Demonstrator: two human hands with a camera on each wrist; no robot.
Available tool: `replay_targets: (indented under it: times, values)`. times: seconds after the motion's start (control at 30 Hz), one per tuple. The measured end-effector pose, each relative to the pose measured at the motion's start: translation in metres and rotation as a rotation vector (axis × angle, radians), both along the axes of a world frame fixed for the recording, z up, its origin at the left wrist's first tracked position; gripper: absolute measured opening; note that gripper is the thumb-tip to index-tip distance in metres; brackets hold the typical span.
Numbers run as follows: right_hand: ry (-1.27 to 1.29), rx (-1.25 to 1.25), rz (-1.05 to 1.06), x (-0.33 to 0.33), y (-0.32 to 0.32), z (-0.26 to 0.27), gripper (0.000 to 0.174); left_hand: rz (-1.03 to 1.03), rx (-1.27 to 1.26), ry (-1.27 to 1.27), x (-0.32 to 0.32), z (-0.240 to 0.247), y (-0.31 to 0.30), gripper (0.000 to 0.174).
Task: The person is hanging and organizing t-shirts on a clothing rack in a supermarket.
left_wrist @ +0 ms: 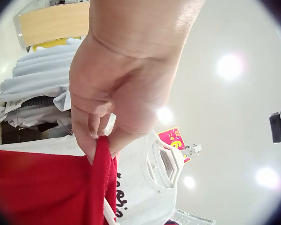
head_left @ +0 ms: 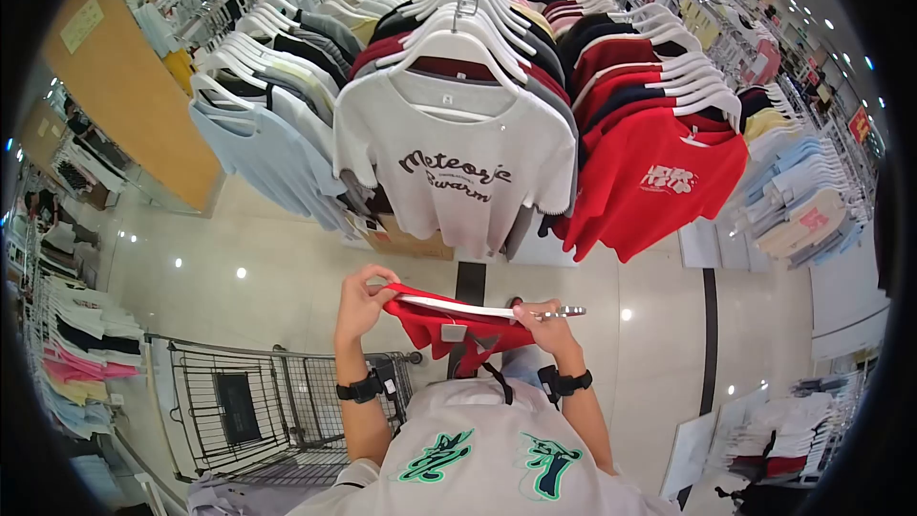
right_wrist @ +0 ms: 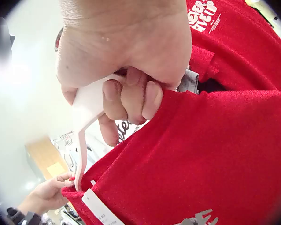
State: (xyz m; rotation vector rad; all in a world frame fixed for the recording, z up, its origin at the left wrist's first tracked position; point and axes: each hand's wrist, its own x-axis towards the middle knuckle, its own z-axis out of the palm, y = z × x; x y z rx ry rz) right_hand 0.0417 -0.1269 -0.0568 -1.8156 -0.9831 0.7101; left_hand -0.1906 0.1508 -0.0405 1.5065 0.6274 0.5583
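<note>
A red T-shirt [head_left: 420, 327] hangs from a white hanger [head_left: 457, 306] in front of the person's body, turned sideways. My left hand [head_left: 361, 306] pinches the edge of the red fabric [left_wrist: 42, 183] between thumb and fingers at the shirt's left end. Curled round the hanger [right_wrist: 83, 145] is my right hand [right_wrist: 122, 56], near the metal hook [head_left: 573, 311]. The hanger's far arm runs into the shirt's neck opening, beside the left hand. A white tag [right_wrist: 100, 208] dangles at the collar.
Ahead stands a rack of shirts on white hangers, with a pale grey printed T-shirt [head_left: 449, 153] frontmost and a red printed T-shirt [head_left: 659, 177] to its right. A wire cart [head_left: 296, 401] is close at the left. Tiled floor [head_left: 239, 272] lies between.
</note>
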Motion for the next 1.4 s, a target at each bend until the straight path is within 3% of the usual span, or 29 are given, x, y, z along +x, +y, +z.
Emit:
replay_targets:
  times: [0.2,0.3,0.4,0.47,0.5,0.6,0.7,0.8,1.0,1.3,1.4]
  values:
    - [0.061,0.133,-0.068,-0.003,0.005,-0.01,0.038,-0.135,0.001,0.109,0.009,0.021,-0.016,0.017]
    - [0.113,0.085,-0.016,-0.001,0.005,-0.012,0.037,-0.183,0.097,0.146,0.019,0.019,-0.028,0.017]
    - [-0.014,-0.071,0.056,-0.002,0.006,-0.009,0.049,-0.196,0.075,0.176,0.029,0.017,-0.04,0.016]
    - [0.058,-0.046,0.055,-0.006,0.006,-0.017,0.043,-0.22,0.053,0.219,0.033,0.019,-0.044,0.017]
    - [0.135,-0.027,0.056,-0.006,0.006,-0.021,0.037,-0.213,0.062,0.208,0.036,0.015,-0.046,0.017]
    - [0.14,-0.018,0.082,-0.008,0.005,-0.013,0.043,0.016,-0.125,0.089,0.043,0.0,-0.047,0.022]
    - [0.164,-0.044,0.067,-0.013,0.006,-0.01,0.046,0.082,-0.168,0.147,0.04,0.006,-0.046,0.021]
    - [0.141,-0.095,0.042,-0.016,0.004,-0.011,0.05,0.075,0.004,0.244,0.035,-0.004,-0.041,0.019]
    - [0.19,-0.203,0.069,-0.021,-0.003,-0.014,0.052,0.056,0.122,0.23,0.032,-0.01,-0.058,0.017]
    - [0.158,-0.017,0.025,-0.043,0.009,0.0,0.046,0.012,0.036,0.111,0.036,-0.01,-0.08,0.019]
    - [0.258,0.024,-0.062,-0.048,0.003,0.007,0.039,0.052,0.227,0.102,0.03,-0.011,-0.078,0.019]
